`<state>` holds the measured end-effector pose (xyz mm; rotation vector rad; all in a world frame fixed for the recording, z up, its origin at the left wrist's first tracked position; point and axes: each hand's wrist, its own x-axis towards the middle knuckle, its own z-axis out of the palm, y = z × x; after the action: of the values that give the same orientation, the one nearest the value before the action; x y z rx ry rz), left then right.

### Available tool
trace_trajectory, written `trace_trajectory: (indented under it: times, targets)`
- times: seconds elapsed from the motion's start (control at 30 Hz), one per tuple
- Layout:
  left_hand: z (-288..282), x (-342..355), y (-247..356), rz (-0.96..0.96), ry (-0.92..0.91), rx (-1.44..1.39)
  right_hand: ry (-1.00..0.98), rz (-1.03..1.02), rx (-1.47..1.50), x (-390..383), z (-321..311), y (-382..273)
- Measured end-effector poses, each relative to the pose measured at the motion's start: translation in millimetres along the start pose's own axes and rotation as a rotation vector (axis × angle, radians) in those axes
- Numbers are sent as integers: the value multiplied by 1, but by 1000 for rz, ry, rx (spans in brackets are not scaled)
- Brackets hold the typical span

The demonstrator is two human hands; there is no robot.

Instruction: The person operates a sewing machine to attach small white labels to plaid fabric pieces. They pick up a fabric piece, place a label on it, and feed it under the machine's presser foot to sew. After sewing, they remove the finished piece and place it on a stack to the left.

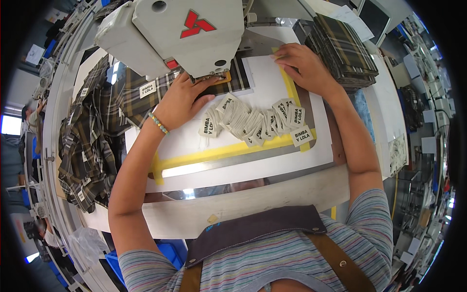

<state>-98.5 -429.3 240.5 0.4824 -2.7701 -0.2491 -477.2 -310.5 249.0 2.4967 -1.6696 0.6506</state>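
Observation:
My left hand (182, 100) rests at the sewing machine head (189, 39), on a strip of plaid fabric (238, 75). Its thumb and index finger are stretched apart, while the other fingertips are partly hidden by the machine. A yellow plate (223, 78) shows beneath the head, beside the index finger. My right hand (306, 68) hovers at or touches the far right part of the white work surface (265, 73), near yellow tape (289, 85). Its fingers are apart, with nothing visible in them. Between my arms lies a loose pile of small white fabric labels (248, 121).
Sewn plaid pieces with white labels (90, 151) heap up on the left. A tall stack of folded plaid pieces (345, 51) stands at the back right. Below the table at left is a blue bin (170, 253). Other people work in the far left background.

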Motion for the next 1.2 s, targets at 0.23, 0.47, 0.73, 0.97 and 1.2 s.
trace_trajectory:
  times: [0.23,0.47,0.73,0.97,1.2]
  targets:
    - [1,-18,-20,-149,152,-101,13,16,221,4,7,-21]
    - [-18,-31,-27,-263,123,-122,-148,-41,220,26,19,-50]
    - [-14,-32,-32,-238,113,-107,-144,-28,123,23,18,-58]
    - [6,-21,-14,-227,205,-69,-226,-93,-79,23,-11,-74]
    - [16,-1,2,-236,317,-113,-275,-125,-167,18,-18,-91]
